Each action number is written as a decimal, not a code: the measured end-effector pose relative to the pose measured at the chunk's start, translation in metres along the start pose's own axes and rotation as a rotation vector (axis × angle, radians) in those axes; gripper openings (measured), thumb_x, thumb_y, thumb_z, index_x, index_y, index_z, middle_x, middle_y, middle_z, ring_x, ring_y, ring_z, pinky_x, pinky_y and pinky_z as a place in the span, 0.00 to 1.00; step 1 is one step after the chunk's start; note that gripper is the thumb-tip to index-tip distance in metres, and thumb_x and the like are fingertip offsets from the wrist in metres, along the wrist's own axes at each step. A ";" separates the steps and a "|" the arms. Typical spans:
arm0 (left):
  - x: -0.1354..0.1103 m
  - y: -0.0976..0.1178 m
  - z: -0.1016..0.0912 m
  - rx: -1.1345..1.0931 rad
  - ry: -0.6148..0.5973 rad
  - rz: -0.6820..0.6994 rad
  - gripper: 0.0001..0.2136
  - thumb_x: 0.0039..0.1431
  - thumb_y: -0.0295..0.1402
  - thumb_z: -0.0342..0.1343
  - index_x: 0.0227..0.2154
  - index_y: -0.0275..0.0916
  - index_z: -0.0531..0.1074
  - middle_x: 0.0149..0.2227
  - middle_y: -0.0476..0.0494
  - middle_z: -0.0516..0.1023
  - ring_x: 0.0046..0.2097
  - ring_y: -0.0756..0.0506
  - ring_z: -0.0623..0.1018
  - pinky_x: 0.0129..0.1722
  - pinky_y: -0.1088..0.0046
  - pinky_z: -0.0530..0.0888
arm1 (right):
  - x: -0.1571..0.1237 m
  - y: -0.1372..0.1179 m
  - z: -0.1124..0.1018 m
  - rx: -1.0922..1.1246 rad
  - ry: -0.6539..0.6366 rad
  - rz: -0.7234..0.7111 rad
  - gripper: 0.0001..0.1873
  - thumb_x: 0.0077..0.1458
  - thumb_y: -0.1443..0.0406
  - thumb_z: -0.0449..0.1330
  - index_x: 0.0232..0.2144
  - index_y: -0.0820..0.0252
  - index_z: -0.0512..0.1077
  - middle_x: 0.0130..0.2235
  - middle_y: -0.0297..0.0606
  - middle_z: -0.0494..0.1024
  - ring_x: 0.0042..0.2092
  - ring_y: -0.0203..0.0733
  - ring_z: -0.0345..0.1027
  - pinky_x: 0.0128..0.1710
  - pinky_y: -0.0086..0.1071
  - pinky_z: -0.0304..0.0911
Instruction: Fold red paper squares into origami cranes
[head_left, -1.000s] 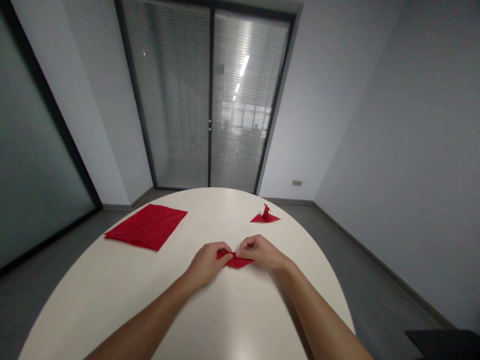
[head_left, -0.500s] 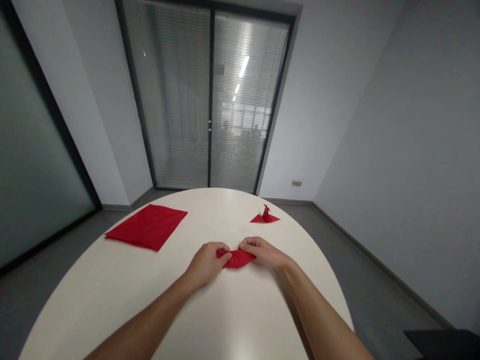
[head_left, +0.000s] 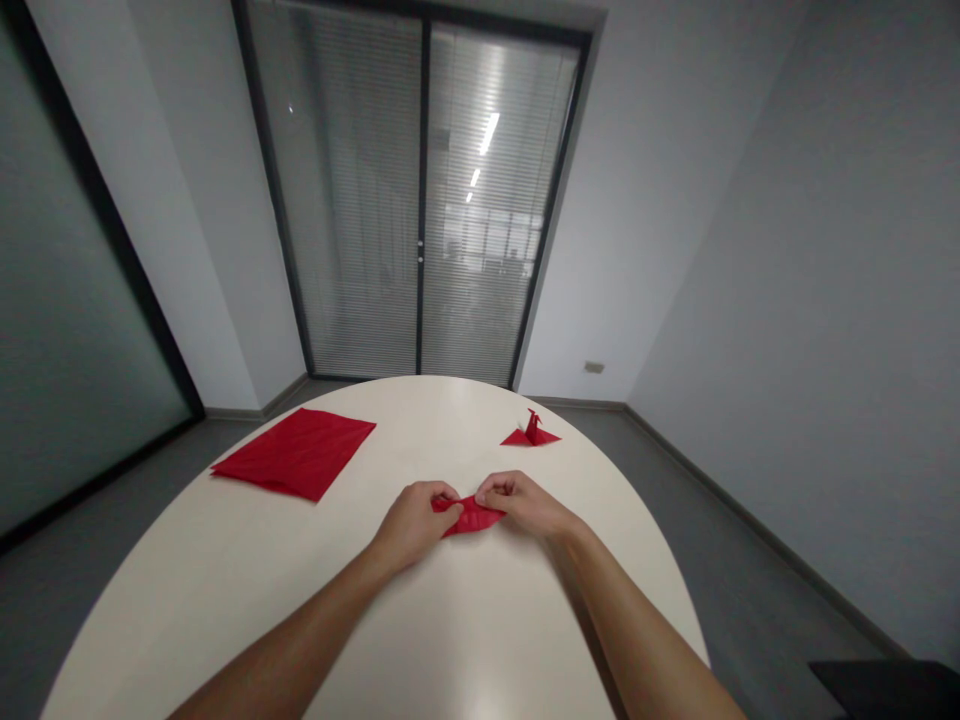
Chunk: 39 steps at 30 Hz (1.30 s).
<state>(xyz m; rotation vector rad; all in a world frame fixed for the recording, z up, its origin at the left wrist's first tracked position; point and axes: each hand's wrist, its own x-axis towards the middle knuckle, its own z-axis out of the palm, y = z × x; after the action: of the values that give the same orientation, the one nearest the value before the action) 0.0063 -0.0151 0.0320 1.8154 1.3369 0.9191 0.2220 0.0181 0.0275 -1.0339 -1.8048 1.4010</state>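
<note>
A small folded piece of red paper (head_left: 470, 516) lies between my two hands on the white round table (head_left: 225, 590). My left hand (head_left: 411, 522) is curled and pinches its left end. My right hand (head_left: 523, 503) is curled too and pinches its right upper edge. Both forearms reach in from the bottom of the view. Part of the paper is hidden under my fingers.
A stack of flat red paper sheets (head_left: 296, 452) lies at the table's far left. A finished red paper figure (head_left: 531, 432) stands at the far right. Glass doors with blinds (head_left: 420, 200) are behind the table. A dark object (head_left: 885, 685) shows at the bottom right corner.
My right hand has pulled in slightly toward the left, covering more of the paper's right end. The left hand has barely moved.
</note>
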 end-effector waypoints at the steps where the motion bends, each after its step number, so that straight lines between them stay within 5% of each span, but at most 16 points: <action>1: 0.001 -0.001 0.001 -0.009 0.006 0.000 0.08 0.53 0.34 0.56 0.29 0.39 0.80 0.32 0.45 0.83 0.36 0.43 0.80 0.38 0.70 0.71 | 0.001 0.001 0.000 0.004 0.010 -0.007 0.21 0.52 0.49 0.68 0.30 0.62 0.79 0.28 0.34 0.77 0.30 0.37 0.66 0.33 0.31 0.58; 4: 0.004 -0.005 0.001 -0.089 0.054 -0.020 0.09 0.53 0.36 0.56 0.29 0.38 0.79 0.31 0.45 0.83 0.35 0.43 0.80 0.37 0.70 0.72 | 0.001 0.001 -0.001 0.022 0.099 0.019 0.23 0.54 0.47 0.67 0.39 0.62 0.79 0.29 0.35 0.78 0.31 0.38 0.69 0.34 0.32 0.61; 7: 0.009 -0.008 0.001 -0.237 0.116 -0.069 0.12 0.51 0.41 0.57 0.30 0.38 0.77 0.32 0.42 0.83 0.35 0.43 0.80 0.35 0.70 0.73 | 0.001 0.002 0.003 0.147 0.141 0.070 0.38 0.48 0.50 0.73 0.57 0.59 0.68 0.30 0.34 0.80 0.31 0.40 0.73 0.35 0.34 0.65; 9: 0.012 -0.009 0.001 -0.333 0.136 -0.108 0.15 0.49 0.45 0.60 0.31 0.37 0.77 0.32 0.41 0.83 0.34 0.43 0.81 0.33 0.70 0.73 | 0.002 0.002 0.008 0.264 0.109 0.047 0.46 0.43 0.55 0.77 0.60 0.57 0.63 0.35 0.37 0.83 0.35 0.42 0.76 0.39 0.35 0.67; 14: 0.013 -0.008 0.000 -0.464 0.151 -0.161 0.20 0.44 0.49 0.65 0.32 0.38 0.75 0.30 0.42 0.83 0.31 0.44 0.81 0.31 0.71 0.72 | 0.007 0.000 0.019 0.310 0.106 -0.043 0.32 0.43 0.57 0.76 0.49 0.61 0.72 0.36 0.39 0.84 0.36 0.42 0.78 0.39 0.35 0.67; 26: 0.010 -0.008 0.002 -0.590 0.109 -0.194 0.16 0.44 0.46 0.68 0.27 0.39 0.75 0.25 0.45 0.82 0.28 0.43 0.80 0.28 0.71 0.72 | 0.011 -0.001 0.018 0.345 0.192 0.002 0.26 0.42 0.57 0.75 0.43 0.61 0.76 0.29 0.33 0.82 0.31 0.38 0.75 0.39 0.33 0.69; 31: 0.012 -0.011 -0.001 -0.434 0.141 -0.101 0.14 0.49 0.45 0.65 0.28 0.38 0.79 0.30 0.43 0.83 0.32 0.43 0.80 0.34 0.69 0.73 | 0.011 -0.005 0.020 0.272 0.157 -0.051 0.25 0.43 0.55 0.75 0.40 0.63 0.77 0.33 0.38 0.82 0.32 0.39 0.75 0.34 0.31 0.65; 35: 0.007 -0.008 -0.003 -0.093 0.290 0.056 0.10 0.54 0.40 0.61 0.31 0.39 0.81 0.35 0.42 0.83 0.32 0.45 0.75 0.35 0.69 0.71 | 0.009 -0.009 0.020 0.182 0.220 -0.057 0.23 0.45 0.51 0.74 0.37 0.62 0.78 0.34 0.38 0.81 0.29 0.38 0.75 0.29 0.30 0.64; 39: 0.001 0.000 -0.003 -0.039 0.346 0.137 0.11 0.59 0.39 0.58 0.37 0.40 0.80 0.37 0.44 0.82 0.28 0.47 0.74 0.32 0.70 0.72 | 0.005 -0.018 0.024 0.198 0.257 -0.099 0.23 0.47 0.50 0.72 0.37 0.60 0.78 0.41 0.41 0.82 0.36 0.44 0.79 0.35 0.34 0.71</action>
<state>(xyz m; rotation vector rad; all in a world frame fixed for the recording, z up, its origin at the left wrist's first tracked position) 0.0037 -0.0136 0.0335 1.7912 1.3989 1.3723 0.1957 0.0089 0.0394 -0.9590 -1.4799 1.2928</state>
